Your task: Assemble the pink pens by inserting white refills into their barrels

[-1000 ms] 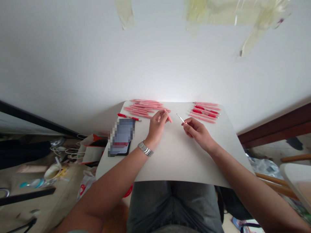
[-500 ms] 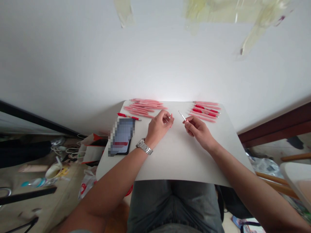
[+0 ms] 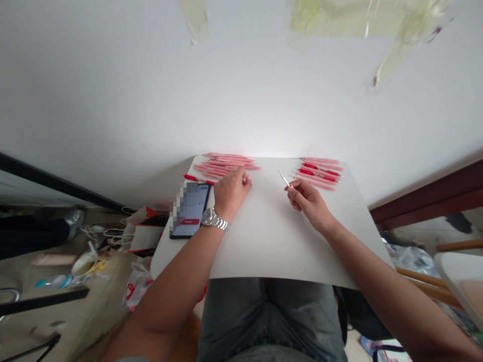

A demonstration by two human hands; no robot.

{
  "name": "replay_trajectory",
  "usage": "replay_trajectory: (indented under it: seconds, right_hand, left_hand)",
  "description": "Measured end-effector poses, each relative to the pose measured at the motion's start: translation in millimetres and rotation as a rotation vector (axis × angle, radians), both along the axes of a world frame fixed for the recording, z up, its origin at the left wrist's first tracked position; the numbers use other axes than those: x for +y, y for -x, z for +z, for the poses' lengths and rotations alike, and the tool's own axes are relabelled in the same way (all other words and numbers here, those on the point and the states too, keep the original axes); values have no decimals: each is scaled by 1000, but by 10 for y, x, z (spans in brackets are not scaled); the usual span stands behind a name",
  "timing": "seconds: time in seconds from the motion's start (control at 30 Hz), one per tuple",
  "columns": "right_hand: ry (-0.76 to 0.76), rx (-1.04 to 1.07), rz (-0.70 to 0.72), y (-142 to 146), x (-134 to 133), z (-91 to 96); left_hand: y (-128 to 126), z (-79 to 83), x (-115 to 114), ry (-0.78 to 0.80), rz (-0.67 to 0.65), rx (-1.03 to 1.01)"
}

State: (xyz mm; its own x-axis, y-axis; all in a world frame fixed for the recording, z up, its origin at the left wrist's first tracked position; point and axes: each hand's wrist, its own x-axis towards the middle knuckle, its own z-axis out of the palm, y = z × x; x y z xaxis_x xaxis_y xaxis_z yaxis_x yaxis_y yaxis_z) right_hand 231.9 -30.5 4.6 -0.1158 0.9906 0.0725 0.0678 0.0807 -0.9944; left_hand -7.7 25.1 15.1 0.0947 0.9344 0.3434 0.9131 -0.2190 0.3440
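My right hand [image 3: 304,197] pinches a slim white pen refill [image 3: 284,179] with a narrow dark tip, which points up and left above the table. A speck of red shows at its fingertips. My left hand [image 3: 232,190], a metal watch on its wrist, is beside the pile of pink pens [image 3: 230,162] at the left. Its fingers are curled, and whatever is in them is hidden. A red pen [image 3: 194,178] lies partly behind that hand. Right of my right hand is a second group of pink pens [image 3: 320,186] with red pens [image 3: 322,177] among them.
A phone [image 3: 190,210] lies at the left of the white table [image 3: 271,246], against a white wall [image 3: 241,100] with tape on it. Bags, cables and a bottle [image 3: 58,282] are on the floor at the left. A white stool [image 3: 460,274] stands at the right.
My left hand has moved left, from the middle of the table to beside the left pile. The small pink piece seen at its fingertips no longer shows. My right hand has hardly moved.
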Motion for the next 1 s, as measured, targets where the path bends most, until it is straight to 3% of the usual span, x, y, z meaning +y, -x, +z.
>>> replay_trajectory:
  seconds: [1.0]
  right_hand:
    - [2,-15,6,-2,7,-5]
  left_hand:
    - [7,-73,42,32,17,37]
